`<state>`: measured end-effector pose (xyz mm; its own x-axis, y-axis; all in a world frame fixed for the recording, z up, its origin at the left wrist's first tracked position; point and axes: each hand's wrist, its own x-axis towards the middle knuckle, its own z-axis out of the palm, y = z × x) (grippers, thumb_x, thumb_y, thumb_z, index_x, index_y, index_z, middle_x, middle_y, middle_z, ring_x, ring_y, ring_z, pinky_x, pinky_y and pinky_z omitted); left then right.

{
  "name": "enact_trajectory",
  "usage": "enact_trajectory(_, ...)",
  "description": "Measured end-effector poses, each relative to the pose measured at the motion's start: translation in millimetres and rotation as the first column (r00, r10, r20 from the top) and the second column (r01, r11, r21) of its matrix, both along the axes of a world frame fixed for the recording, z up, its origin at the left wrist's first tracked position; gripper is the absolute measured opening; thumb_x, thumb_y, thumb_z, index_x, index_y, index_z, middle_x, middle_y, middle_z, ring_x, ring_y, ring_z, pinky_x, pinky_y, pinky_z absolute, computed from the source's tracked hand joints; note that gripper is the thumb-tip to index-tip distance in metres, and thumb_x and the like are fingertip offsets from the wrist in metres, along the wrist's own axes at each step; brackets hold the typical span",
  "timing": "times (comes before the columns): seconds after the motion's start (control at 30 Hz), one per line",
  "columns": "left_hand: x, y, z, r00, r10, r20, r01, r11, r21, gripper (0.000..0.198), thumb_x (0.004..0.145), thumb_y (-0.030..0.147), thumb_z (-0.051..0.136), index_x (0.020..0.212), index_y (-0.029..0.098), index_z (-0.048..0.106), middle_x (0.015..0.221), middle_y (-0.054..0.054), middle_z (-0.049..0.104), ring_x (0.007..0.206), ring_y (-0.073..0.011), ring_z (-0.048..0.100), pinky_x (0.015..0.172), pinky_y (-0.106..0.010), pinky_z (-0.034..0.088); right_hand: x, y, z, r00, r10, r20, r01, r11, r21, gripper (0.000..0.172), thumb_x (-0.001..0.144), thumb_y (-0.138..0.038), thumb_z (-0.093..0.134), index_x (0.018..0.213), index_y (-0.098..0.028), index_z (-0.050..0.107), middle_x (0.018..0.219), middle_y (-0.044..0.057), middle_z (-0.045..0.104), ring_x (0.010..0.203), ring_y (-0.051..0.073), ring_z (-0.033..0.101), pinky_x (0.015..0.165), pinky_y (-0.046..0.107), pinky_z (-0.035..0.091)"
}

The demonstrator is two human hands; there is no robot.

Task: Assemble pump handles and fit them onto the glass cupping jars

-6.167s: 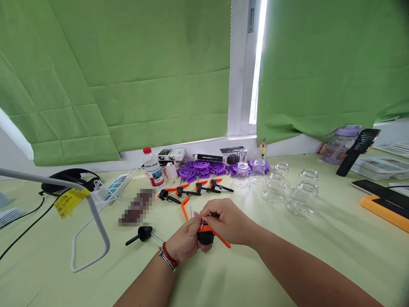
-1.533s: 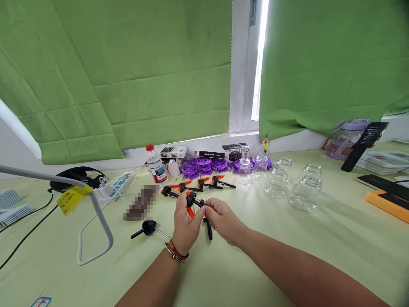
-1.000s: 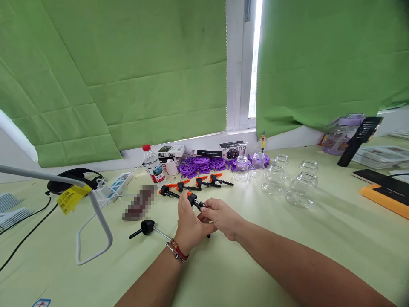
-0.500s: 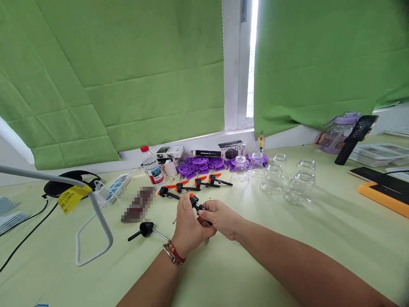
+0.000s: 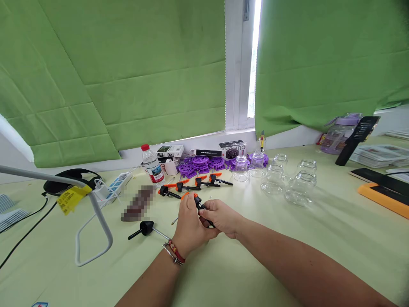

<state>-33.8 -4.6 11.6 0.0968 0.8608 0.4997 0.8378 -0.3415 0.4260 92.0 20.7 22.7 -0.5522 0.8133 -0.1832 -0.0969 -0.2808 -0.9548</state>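
Both my hands meet above the middle of the table around a black rod-like part with an orange tip (image 5: pixel 198 202). My left hand (image 5: pixel 193 221) is closed round its near side, fingers partly hidden. My right hand (image 5: pixel 220 216) pinches the black shaft from the right. Just beyond them lie several similar black parts with orange blades (image 5: pixel 207 182) in a row. Left of my left wrist rests a black part with a cone and a metal rod (image 5: pixel 147 228). A thin metal rod (image 5: pixel 174 221) shows beside my left hand.
Several clear glass jars (image 5: pixel 300 187) stand upside down to the right. Purple plastic wheels (image 5: pixel 200 163) lie at the back beside a water bottle (image 5: pixel 152 167). A grey bent metal tube (image 5: pixel 102 221) reaches in from the left. A power strip (image 5: pixel 119 183) lies behind it.
The held part has turned slightly in my hands, and more of its orange end shows on the left. My right hand stays nearly in place, still pinching the shaft.
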Motion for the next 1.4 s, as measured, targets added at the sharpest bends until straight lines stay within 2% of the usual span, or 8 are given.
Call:
enact_trajectory(0.13, 0.6, -0.1, -0.7, 1.000, -0.006, -0.016, 0.007, 0.999, 0.052, 0.087, 0.045, 0.034, 0.072, 0.122, 0.014, 0.037, 0.114, -0.015, 0.050, 0.108, -0.0346, 0.051, 0.090, -0.050, 0.044, 0.3, 1.3, -1.6, 1.000, 0.027, 0.001, -0.027, 0.999, 0.018, 0.017, 0.076, -0.023, 0.061, 0.066, -0.016, 0.050, 0.056, -0.003, 0.056, 0.052, 0.008, 0.049, 0.053, 0.022, 0.036)
enact_trajectory(0.33, 0.9, 0.9, -1.4, 0.999, -0.017, -0.049, 0.021, 0.996, 0.081, 0.074, 0.047, 0.031, 0.068, 0.115, 0.017, 0.042, 0.107, -0.012, 0.053, 0.105, -0.0352, 0.053, 0.088, -0.050, 0.045, 0.6, 3.6, -4.5, 0.998, 0.057, -0.010, -0.057, 0.998, 0.019, 0.014, 0.074, -0.023, 0.061, 0.066, -0.016, 0.053, 0.056, -0.004, 0.056, 0.052, 0.008, 0.048, 0.054, 0.022, 0.035)
enact_trajectory(0.53, 2.5, 0.0, -1.6, 0.998, -0.013, -0.067, 0.018, 0.998, 0.067, 0.081, 0.046, 0.032, 0.070, 0.120, 0.017, 0.041, 0.110, -0.013, 0.053, 0.105, -0.0351, 0.054, 0.090, -0.051, 0.045, -0.8, 2.4, -1.5, 0.998, 0.054, -0.022, -0.053, 0.998, 0.026, 0.017, 0.071, -0.024, 0.065, 0.062, -0.016, 0.053, 0.053, -0.004, 0.054, 0.050, 0.008, 0.046, 0.052, 0.022, 0.034)
enact_trajectory(0.7, 6.0, -2.5, -0.8, 0.995, 0.000, -0.099, -0.001, 1.000, -0.017, 0.104, 0.037, 0.060, 0.077, 0.122, 0.014, 0.040, 0.114, -0.016, 0.052, 0.113, -0.0399, 0.048, 0.094, -0.054, 0.042, 0.8, 1.8, -1.2, 0.999, 0.022, 0.047, -0.024, 0.999, 0.029, 0.015, 0.070, -0.020, 0.062, 0.060, -0.016, 0.052, 0.050, -0.006, 0.048, 0.047, 0.007, 0.041, 0.046, 0.021, 0.027)
enact_trajectory(0.77, 7.9, -3.0, -0.1, 0.995, 0.016, -0.099, -0.019, 0.999, -0.032, 0.110, 0.034, 0.063, 0.077, 0.124, 0.013, 0.039, 0.116, -0.017, 0.051, 0.116, -0.0411, 0.046, 0.096, -0.055, 0.041, 1.3, 1.8, -2.5, 0.998, 0.025, 0.059, -0.026, 1.000, 0.007, 0.013, 0.070, -0.021, 0.062, 0.061, -0.016, 0.054, 0.050, -0.006, 0.048, 0.048, 0.008, 0.041, 0.045, 0.021, 0.026)
enact_trajectory(1.0, 11.2, -4.1, 2.7, 0.997, 0.031, -0.068, -0.033, 0.999, -0.035, 0.102, 0.033, 0.050, 0.081, 0.120, 0.016, 0.040, 0.112, -0.013, 0.050, 0.109, -0.0391, 0.049, 0.092, -0.055, 0.042, -0.9, -1.4, -0.6, 0.999, 0.035, 0.020, -0.033, 0.997, -0.072, 0.014, 0.066, -0.024, 0.067, 0.063, -0.016, 0.056, 0.053, -0.005, 0.051, 0.051, 0.008, 0.044, 0.047, 0.021, 0.029)
enact_trajectory(1.23, 8.2, -2.3, -0.9, 0.996, 0.045, -0.079, -0.045, 0.999, -0.005, 0.087, 0.041, 0.032, 0.074, 0.119, 0.017, 0.038, 0.110, -0.013, 0.051, 0.108, -0.0381, 0.051, 0.092, -0.054, 0.043, -2.9, -0.7, -0.9, 0.999, 0.039, 0.010, -0.039, 0.998, -0.044, 0.017, 0.062, -0.024, 0.070, 0.061, -0.015, 0.056, 0.052, -0.005, 0.052, 0.052, 0.008, 0.044, 0.049, 0.021, 0.029)
enact_trajectory(1.4, 6.5, 0.0, -4.2, 0.996, 0.053, -0.074, -0.051, 0.998, 0.027, 0.083, 0.043, 0.026, 0.069, 0.119, 0.017, 0.038, 0.112, -0.013, 0.051, 0.108, -0.0374, 0.051, 0.093, -0.053, 0.043, -3.8, 2.1, -5.4, 0.999, 0.043, 0.025, -0.042, 0.999, -0.034, 0.023, 0.061, -0.030, 0.074, 0.064, -0.015, 0.056, 0.056, -0.004, 0.055, 0.054, 0.009, 0.047, 0.052, 0.021, 0.031)
